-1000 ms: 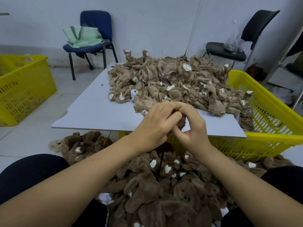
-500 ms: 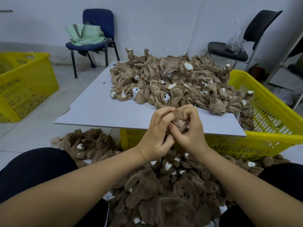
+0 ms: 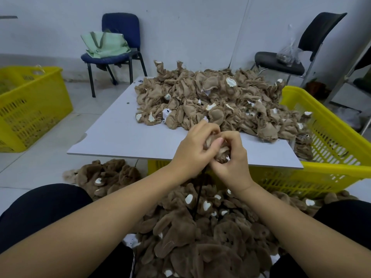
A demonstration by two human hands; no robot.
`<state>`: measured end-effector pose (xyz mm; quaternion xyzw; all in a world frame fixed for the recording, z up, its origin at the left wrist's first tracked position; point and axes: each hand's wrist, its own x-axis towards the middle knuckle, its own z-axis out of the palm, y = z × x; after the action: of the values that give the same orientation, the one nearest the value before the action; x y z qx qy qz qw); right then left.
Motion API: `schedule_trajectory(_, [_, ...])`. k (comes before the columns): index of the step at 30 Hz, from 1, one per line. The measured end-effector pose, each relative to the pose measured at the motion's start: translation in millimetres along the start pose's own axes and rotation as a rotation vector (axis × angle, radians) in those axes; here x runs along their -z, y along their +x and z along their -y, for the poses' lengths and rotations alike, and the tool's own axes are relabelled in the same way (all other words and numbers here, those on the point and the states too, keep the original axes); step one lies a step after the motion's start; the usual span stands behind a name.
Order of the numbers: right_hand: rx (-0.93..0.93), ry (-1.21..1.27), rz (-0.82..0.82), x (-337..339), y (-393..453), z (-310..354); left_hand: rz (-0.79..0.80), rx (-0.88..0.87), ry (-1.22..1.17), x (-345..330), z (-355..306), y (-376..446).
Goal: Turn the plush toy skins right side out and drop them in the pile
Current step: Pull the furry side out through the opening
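A small plush skin (image 3: 217, 146) is gripped between both hands above the near edge of the surface (image 3: 128, 137). The left hand (image 3: 192, 151) is curled round the skin from the left, its fingers bent over the top. The right hand (image 3: 232, 157) is wrapped round it from the right, thumb and fingers pinching the fabric. Only a small patch of the skin is seen between the fingers, so which side faces out cannot be told.

Just beyond the hands, a heap of light tan inside-out skins (image 3: 216, 103) is spread over the far half of the surface. Below the hands, on the floor between the person's knees, a pile of darker, furry skins (image 3: 190, 233) is seen. A yellow basket (image 3: 329, 149) stands under the surface's right side, and another yellow basket (image 3: 30, 109) stands well apart at the left.
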<state>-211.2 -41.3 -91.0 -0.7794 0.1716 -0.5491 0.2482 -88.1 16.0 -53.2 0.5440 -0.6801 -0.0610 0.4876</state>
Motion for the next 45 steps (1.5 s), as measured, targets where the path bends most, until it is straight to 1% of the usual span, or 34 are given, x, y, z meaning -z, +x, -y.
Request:
schedule_trajectory(5, [-0.005,-0.04,-0.081,-3,-12,-4,-0.114,-0.018,0.045,-11,4,-13])
schedule_trajectory(9, [-0.028,-0.079,-0.093,-3,-15,-5,-0.131,0.009,0.067,-17,0,-16])
schedule_trajectory(14, [-0.069,-0.015,-0.076,-8,-22,-6,-0.145,0.076,0.148,-19,-8,-16])
schedule_trajectory(16, [-0.09,0.009,-0.076,-11,-24,-7,-0.165,0.11,0.131,-20,-9,-16])
schedule_trajectory(19, [-0.109,-0.001,-0.067,-13,-27,-8,-0.195,0.114,0.093,-23,-8,-20])
schedule_trajectory(23, [-0.104,0.012,-0.039,-7,-27,-4,-0.248,0.147,0.022,-32,-11,-24])
schedule_trajectory(26, [-0.079,0.001,0.009,1,-26,-5,-0.196,0.185,-0.057,-29,-5,-25])
schedule_trajectory(29, [-0.194,0.073,0.02,3,-22,-3,-0.103,0.209,-0.14,-12,2,-21])
schedule_trajectory(31, [-0.294,0.123,0.026,5,-15,3,-0.038,0.157,-0.131,3,4,-13])
schedule_trajectory(32, [-0.353,0.104,0.026,7,-10,6,-0.032,0.113,-0.122,10,2,-9])
schedule_trajectory(34, [-0.511,0.069,0.034,14,3,10,-0.075,0.034,-0.115,21,-4,-2])
schedule_trajectory(35, [-0.6,0.078,0.074,18,9,12,-0.11,0.006,-0.109,23,-7,1])
schedule_trajectory(36, [-0.673,0.113,0.142,21,15,14,-0.142,-0.019,-0.099,25,-9,4])
schedule_trajectory(38, [-0.737,0.277,0.254,23,23,18,-0.173,-0.065,-0.089,23,-15,9])
schedule_trajectory(39, [-0.732,0.386,0.257,24,27,20,-0.174,-0.087,-0.092,23,-19,10])
schedule_trajectory(42, [-0.654,0.645,0.177,25,41,27,-0.188,-0.17,-0.091,29,-29,19])
schedule_trajectory(44, [-0.663,0.775,0.157,23,49,30,-0.209,-0.197,-0.09,37,-32,25])
schedule_trajectory(45, [-0.676,0.808,0.147,21,53,31,-0.23,-0.193,-0.049,39,-32,28])
